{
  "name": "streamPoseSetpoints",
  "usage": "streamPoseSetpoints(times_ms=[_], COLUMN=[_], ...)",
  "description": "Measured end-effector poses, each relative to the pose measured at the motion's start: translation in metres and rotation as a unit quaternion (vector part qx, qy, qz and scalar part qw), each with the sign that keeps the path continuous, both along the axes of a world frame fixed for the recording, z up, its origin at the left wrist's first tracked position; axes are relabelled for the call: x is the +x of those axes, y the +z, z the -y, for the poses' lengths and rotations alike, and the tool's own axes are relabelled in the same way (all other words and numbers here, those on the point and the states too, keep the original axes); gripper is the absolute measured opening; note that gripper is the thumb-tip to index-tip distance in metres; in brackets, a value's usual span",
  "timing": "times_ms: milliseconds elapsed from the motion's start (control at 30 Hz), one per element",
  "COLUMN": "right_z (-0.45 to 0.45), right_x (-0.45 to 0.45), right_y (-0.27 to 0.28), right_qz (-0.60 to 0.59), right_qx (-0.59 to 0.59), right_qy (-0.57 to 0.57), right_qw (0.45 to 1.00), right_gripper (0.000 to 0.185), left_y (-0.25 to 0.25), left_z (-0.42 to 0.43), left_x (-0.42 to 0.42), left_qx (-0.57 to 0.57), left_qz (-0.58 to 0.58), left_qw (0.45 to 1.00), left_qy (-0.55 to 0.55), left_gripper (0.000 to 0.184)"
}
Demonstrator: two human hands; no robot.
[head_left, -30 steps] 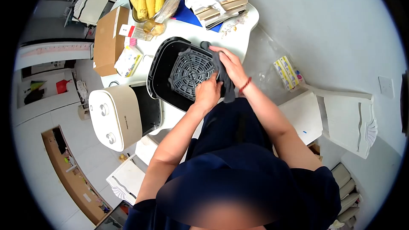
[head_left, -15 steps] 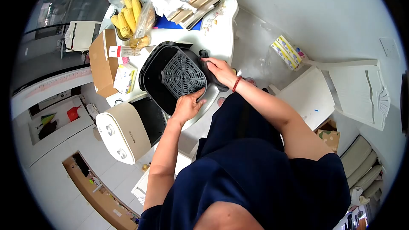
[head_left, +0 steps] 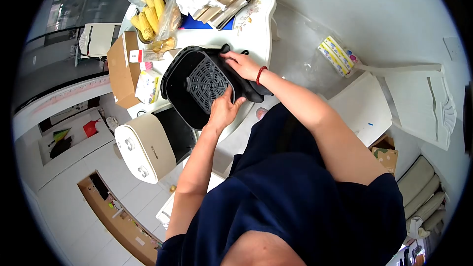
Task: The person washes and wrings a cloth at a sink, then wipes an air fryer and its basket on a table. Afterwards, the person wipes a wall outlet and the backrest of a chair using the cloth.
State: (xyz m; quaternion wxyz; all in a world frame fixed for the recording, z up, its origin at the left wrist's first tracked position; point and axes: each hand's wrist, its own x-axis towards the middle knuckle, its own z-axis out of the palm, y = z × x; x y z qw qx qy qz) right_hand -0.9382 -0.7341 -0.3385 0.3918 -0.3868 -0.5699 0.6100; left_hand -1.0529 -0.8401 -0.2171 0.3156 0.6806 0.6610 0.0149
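Note:
A black air fryer basket is tilted at the table edge, its opening facing me. Inside it lies a round-slotted crisper plate. My left hand grips the near rim, thumb outside and fingers over the edge. My right hand, with a red bead bracelet on the wrist, presses a black cloth against the basket's outer right side. Some of the cloth hangs below that hand. Beside the basket at lower left stands the cream air fryer body, with two knobs and an open dark cavity.
On the white table are corn cobs in a bowl and bag, a stack of books, a cardboard box and a tissue pack. White chairs stand at the right. More tissue packs lie on the floor.
My right hand has slid up and left along the basket's side, and more black cloth shows beneath it. My left hand has shifted up and right along the rim. The view has shifted slightly.

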Motion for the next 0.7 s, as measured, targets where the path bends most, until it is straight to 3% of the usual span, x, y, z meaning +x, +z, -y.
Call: streamPoseSetpoints(times_ms=[67, 167, 267, 333, 400, 433, 467, 533, 600, 700], right_z=[0.014, 0.038, 0.038, 0.028, 0.036, 0.04, 0.048, 0.067, 0.085, 0.082], right_x=[0.003, 0.014, 0.016, 0.011, -0.001, 0.001, 0.005, 0.009, 0.025, 0.044], right_y=[-0.001, 0.04, 0.092, 0.089, 0.067, 0.054, 0.041, 0.026, 0.027, 0.034], right_qz=[0.064, -0.102, -0.24, -0.201, -0.101, -0.123, -0.133, -0.105, -0.02, -0.067], right_qx=[0.011, -0.135, -0.15, -0.064, 0.117, -0.009, -0.055, -0.038, -0.06, -0.199], right_qy=[-0.025, -0.044, -0.035, 0.006, -0.042, 0.004, 0.01, -0.003, -0.007, 0.01], right_qw=[0.998, 0.984, 0.958, 0.977, 0.987, 0.992, 0.989, 0.994, 0.998, 0.978], right_gripper=[0.026, 0.023, 0.027, 0.037, 0.044, 0.048, 0.047, 0.043, 0.037, 0.03], left_y=[0.005, 0.0, 0.013, 0.008, 0.008, 0.012, 0.017, 0.03, 0.013, 0.022], left_z=[0.01, 0.012, 0.008, 0.011, 0.014, 0.012, 0.011, 0.007, 0.016, 0.015], left_x=[-0.006, -0.015, -0.007, -0.011, -0.012, -0.01, -0.007, -0.005, -0.016, -0.014], left_qx=[-0.005, -0.012, -0.082, -0.04, -0.038, -0.034, -0.057, -0.1, -0.046, -0.048], left_qz=[0.001, -0.005, -0.015, 0.017, 0.03, 0.037, 0.033, 0.024, 0.025, 0.008], left_qw=[1.0, 1.0, 0.996, 0.999, 0.999, 0.999, 0.998, 0.995, 0.999, 0.999], left_qy=[0.0, -0.013, -0.001, -0.006, 0.003, 0.008, 0.011, 0.016, -0.01, -0.013], left_gripper=[0.061, 0.063, 0.064, 0.056, 0.063, 0.067, 0.071, 0.078, 0.079, 0.087])
